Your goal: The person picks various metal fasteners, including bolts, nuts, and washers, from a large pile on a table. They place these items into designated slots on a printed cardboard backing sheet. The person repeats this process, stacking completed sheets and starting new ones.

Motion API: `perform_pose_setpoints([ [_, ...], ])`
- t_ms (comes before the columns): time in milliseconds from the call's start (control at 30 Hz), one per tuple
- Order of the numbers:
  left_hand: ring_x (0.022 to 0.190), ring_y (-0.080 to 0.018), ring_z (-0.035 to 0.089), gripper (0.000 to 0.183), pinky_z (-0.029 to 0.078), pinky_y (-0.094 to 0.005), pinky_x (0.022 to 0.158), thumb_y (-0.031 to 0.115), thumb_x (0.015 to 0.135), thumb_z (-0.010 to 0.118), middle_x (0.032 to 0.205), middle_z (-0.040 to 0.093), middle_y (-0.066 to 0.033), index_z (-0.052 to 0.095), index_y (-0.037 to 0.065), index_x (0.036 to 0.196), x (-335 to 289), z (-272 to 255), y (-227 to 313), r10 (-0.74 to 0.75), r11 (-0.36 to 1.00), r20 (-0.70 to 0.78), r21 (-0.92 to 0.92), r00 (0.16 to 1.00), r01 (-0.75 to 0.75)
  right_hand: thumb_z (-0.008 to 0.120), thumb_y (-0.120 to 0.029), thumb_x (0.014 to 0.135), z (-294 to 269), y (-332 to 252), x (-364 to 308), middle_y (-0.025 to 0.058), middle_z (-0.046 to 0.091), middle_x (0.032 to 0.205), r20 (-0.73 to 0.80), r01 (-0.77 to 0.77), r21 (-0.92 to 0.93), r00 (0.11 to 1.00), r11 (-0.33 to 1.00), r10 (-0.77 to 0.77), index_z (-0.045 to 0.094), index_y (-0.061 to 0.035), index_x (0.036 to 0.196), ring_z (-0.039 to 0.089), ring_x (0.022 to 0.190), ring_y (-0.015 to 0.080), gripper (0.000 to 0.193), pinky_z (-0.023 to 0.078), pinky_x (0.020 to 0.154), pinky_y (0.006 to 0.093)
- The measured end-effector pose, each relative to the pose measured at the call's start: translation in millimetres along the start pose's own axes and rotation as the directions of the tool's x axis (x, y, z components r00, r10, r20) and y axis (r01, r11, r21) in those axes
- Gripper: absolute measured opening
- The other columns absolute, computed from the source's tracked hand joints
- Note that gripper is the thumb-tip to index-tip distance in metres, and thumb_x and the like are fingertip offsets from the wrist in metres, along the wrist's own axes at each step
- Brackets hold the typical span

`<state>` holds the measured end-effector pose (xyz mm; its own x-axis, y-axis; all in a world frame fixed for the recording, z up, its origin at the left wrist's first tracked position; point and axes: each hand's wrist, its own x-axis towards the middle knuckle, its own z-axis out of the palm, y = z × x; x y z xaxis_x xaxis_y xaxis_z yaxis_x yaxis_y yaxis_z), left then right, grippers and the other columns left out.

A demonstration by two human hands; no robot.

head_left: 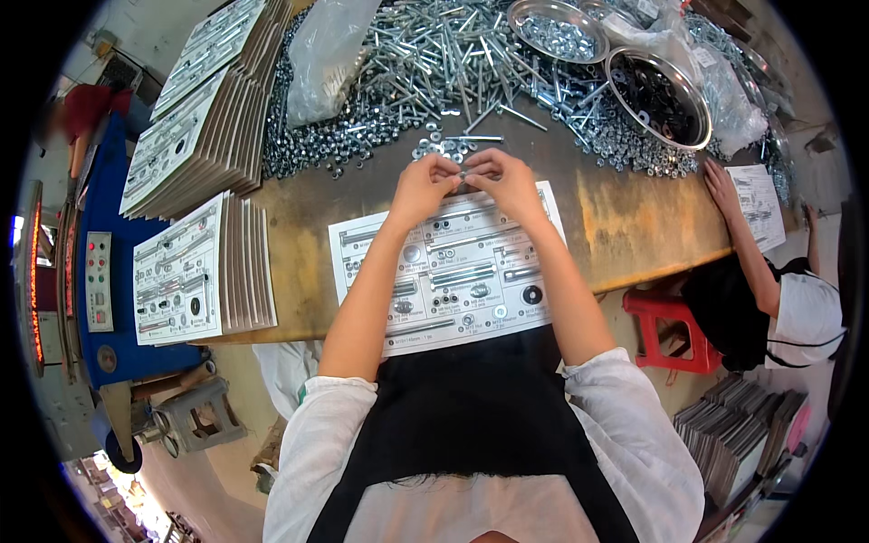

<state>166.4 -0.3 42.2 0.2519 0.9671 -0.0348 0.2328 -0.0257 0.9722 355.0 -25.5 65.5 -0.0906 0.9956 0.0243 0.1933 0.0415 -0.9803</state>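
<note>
White printed card (pixel 453 271) underneath — both hands' fingers (pixel 450 170) pinch small hardware (pixel 463 174) (kind unclear).

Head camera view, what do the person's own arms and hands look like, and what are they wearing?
Both forearms are bare, and the left hand and right hand wear no gloves. No rings, watch or bracelets show. White short sleeves end about the elbows, loose and creased, and a black apron covers the front between them.

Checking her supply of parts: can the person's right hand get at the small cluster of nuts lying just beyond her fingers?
Probably yes. The right hand sits just short of the small cluster of nuts, with bare tabletop between; only the left hand, pinching alongside it, is close.
</note>
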Motion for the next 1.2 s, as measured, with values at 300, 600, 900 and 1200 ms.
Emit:
perform_pose_setpoints([
  [300,0.081,-0.0281,0.064,0.02,0.052,-0.0377,0.07,0.011,0.083,0.073,0.094,0.062,-0.006,0.069,0.007,0.102,-39,69,67,0.545,0.671,0.063,0.565,0.836,-0.48,0.072,-0.005,0.088,-51,13,-49,0.0056,0.072,0.093,-0.102,-0.151,0.3,0.977,0.942,0.189,0.057,-0.0024,0.102,0.061,0.077,0.0062,0.021,0.047,0.068,0.0187],
  [600,0.095,-0.0222,0.056,0.02,0.042,-0.0366,0.08,0.013,0.075,0.074,0.097,0.056,-0.0036,0.07,0.011,0.094,-25,104,26,0.558,0.452,0.306,0.668,0.771,-0.592,0.061,-0.007,0.096,-93,39,-90,0.0032,0.07,0.103,-0.313,-0.146,0.436,0.901,0.888,0.302,0.062,-0.0028,0.112,0.059,0.081,0.0052,0.017,0.048,0.07,0.02],
  [900,0.094,-0.0246,0.059,0.025,0.046,-0.0373,0.082,0.017,0.08,0.075,0.099,0.058,-0.005,0.069,0.013,0.104,-29,98,30,0.471,0.598,0.217,0.634,0.855,-0.49,0.056,-0.005,0.096,-100,61,-111,0.0081,0.071,0.107,-0.371,-0.157,0.218,0.9,0.963,0.231,0.062,-0.0011,0.114,0.064,0.085,0.012,0.019,0.051,0.077,0.0252],
  [1200,0.08,-0.033,0.067,0.023,0.052,-0.042,0.073,0.024,0.095,0.061,0.088,0.067,-0.0131,0.064,0.008,0.11,-163,-96,-16,0.051,0.673,-0.592,0.616,0.805,0.41,0.054,-0.014,0.096,-105,80,-97,0.0154,0.072,0.1,-0.331,-0.23,-0.248,0.933,0.941,0.141,0.063,-0.0035,0.119,0.07,0.092,0.0285,0.027,0.053,0.081,0.0373],
])
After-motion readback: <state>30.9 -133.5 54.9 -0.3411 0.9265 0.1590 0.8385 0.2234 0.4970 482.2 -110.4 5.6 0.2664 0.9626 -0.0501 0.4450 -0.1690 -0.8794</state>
